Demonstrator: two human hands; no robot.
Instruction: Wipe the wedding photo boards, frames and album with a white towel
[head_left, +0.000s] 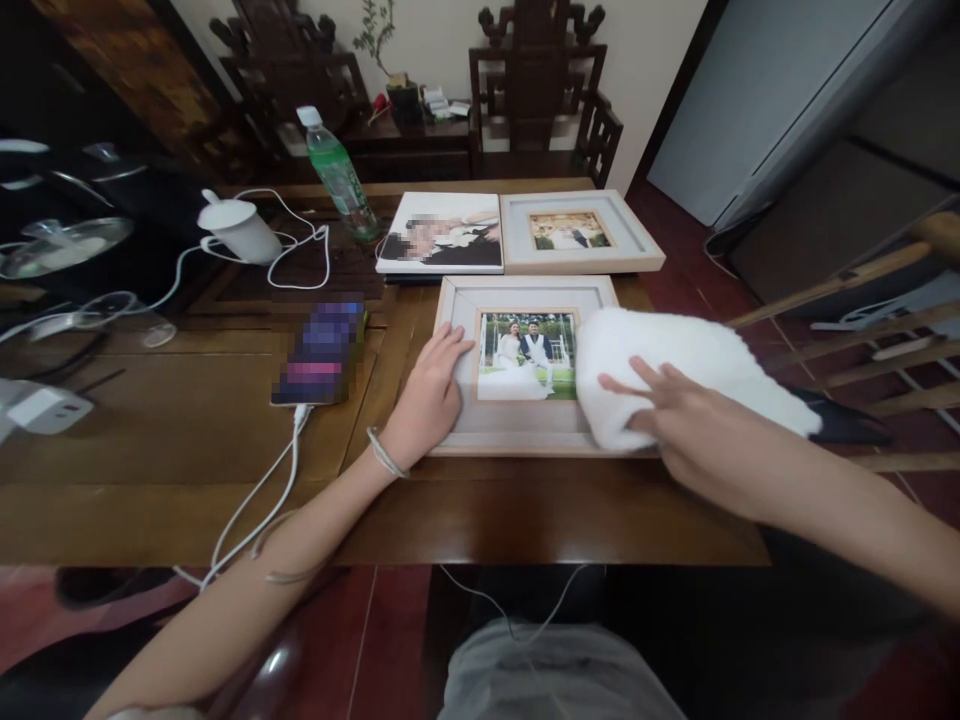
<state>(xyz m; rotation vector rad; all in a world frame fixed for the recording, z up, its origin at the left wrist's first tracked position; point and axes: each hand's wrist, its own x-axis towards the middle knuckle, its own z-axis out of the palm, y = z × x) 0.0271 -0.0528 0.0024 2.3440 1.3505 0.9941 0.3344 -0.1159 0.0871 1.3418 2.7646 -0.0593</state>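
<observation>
A pale wooden picture frame (525, 440) lies flat on the table near its front edge, with a photo of two people in wedding clothes behind a grey mat. My left hand (431, 390) grips the left side of this frame, fingers lying over its rim. On the frame's right side, my right hand (675, 410) presses and holds a fluffy white towel (675, 345), which covers that part of the frame and hangs past the table's right edge. The towel reaches the photo's right border.
Behind stand a photo panel (442, 250) and a second framed photo (637, 235), side by side. To the left are a charging phone (319, 350), a green-labelled bottle (337, 170), a white lidded cup (244, 232), a power adapter (45, 405) and loose white cables. A wooden chair (885, 330) stands at right.
</observation>
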